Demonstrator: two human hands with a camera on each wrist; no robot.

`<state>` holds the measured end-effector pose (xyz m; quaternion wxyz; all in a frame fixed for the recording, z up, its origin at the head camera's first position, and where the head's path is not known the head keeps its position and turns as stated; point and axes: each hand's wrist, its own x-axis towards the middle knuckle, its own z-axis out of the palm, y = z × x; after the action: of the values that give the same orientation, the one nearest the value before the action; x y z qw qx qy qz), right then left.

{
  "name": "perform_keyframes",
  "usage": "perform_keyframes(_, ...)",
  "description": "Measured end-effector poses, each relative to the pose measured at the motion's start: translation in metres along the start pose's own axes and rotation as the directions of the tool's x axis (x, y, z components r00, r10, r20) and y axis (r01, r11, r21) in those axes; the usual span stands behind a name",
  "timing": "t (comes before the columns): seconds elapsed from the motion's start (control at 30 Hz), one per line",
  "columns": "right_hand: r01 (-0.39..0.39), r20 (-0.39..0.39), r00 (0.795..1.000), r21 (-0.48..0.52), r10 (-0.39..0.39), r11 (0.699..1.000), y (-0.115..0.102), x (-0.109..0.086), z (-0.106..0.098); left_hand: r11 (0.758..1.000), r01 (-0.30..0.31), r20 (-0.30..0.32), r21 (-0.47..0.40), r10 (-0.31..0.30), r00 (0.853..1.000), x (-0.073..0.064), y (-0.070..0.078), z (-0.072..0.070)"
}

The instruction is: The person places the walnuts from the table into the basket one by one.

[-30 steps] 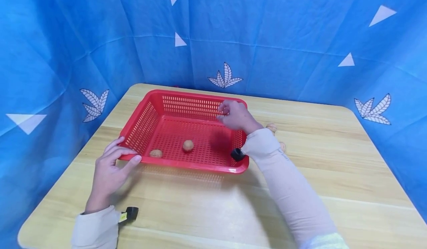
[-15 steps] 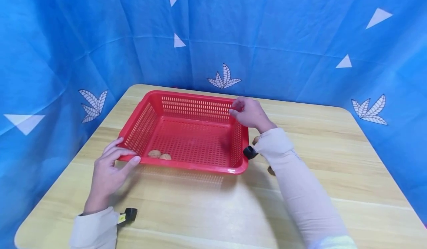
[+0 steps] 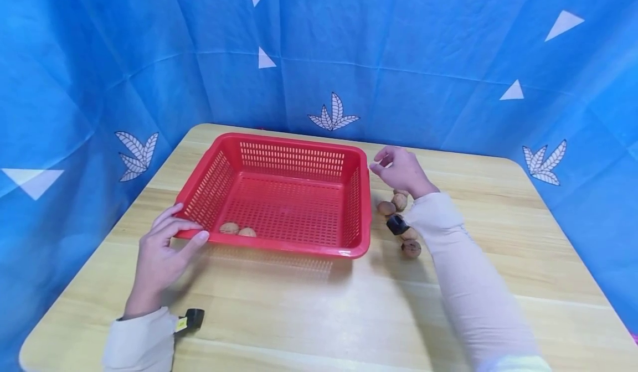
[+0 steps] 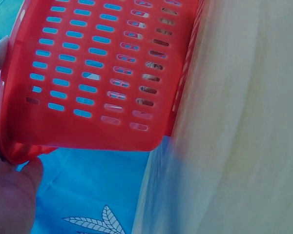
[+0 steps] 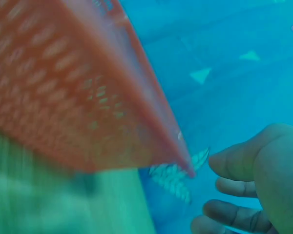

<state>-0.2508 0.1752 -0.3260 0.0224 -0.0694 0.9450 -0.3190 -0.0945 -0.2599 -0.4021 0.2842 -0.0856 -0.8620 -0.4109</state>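
At the near left corner of the red plastic basket [image 3: 279, 247], my left hand [image 3: 161, 250] grips the rim, thumb on top and fingers along the side. Two walnuts [image 3: 237, 230] lie inside against the near wall. To the right of the basket, my right hand [image 3: 401, 168] is in the air with nothing in it, its fingers loosely bent and apart from the rim. Below that hand and wrist, several walnuts [image 3: 411, 248] lie on the table, some partly hidden by the wrist camera. The right wrist view is blurred.
The basket stands on a light wood table [image 3: 299, 316] with rounded corners. A blue curtain [image 3: 428, 40] with white triangles and leaf prints hangs behind and at both sides. Black cameras [image 3: 195, 319] are strapped to both wrists.
My right hand has moved right, from over the basket to beyond its right side. A walnut inside rolled left to lie beside the other. My left hand has kept its grip.
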Motion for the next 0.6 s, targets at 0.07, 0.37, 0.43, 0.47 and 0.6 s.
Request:
perform_keyframes(0.07, 0.01, 0.0, 1.0, -0.015, -0.01, 1.0, 0.009, 0.0, 0.001, 1.0, 0.004, 0.0, 0.003, -0.004, 1.0, 0.0, 0.0, 0.0)
perform_keyframes(0.37, -0.049, 0.016, 0.999, -0.063, 0.05, 0.997, 0.051, 0.001, 0.005, 1.0, 0.025, 0.015, 0.0, -0.025, 1.0, 0.0, -0.001, -0.002)
perform_keyframes(0.43, -0.066, 0.018, 0.998, -0.077, 0.067, 0.995, 0.059, 0.002, 0.005, 1.0, 0.015, 0.009, -0.011, -0.015, 1.0, 0.001, -0.001, -0.001)
perform_keyframes(0.47, -0.071, 0.017, 0.997, -0.084, 0.073, 0.994, 0.062, 0.002, 0.005, 1.0, 0.012, 0.007, -0.011, -0.012, 1.0, 0.001, -0.001, -0.001)
perform_keyframes(0.6, -0.099, 0.007, 0.995, -0.102, 0.1, 0.99, 0.074, 0.001, 0.008, 1.0, -0.006, 0.004, 0.002, 0.006, 1.0, -0.001, -0.002, 0.0)
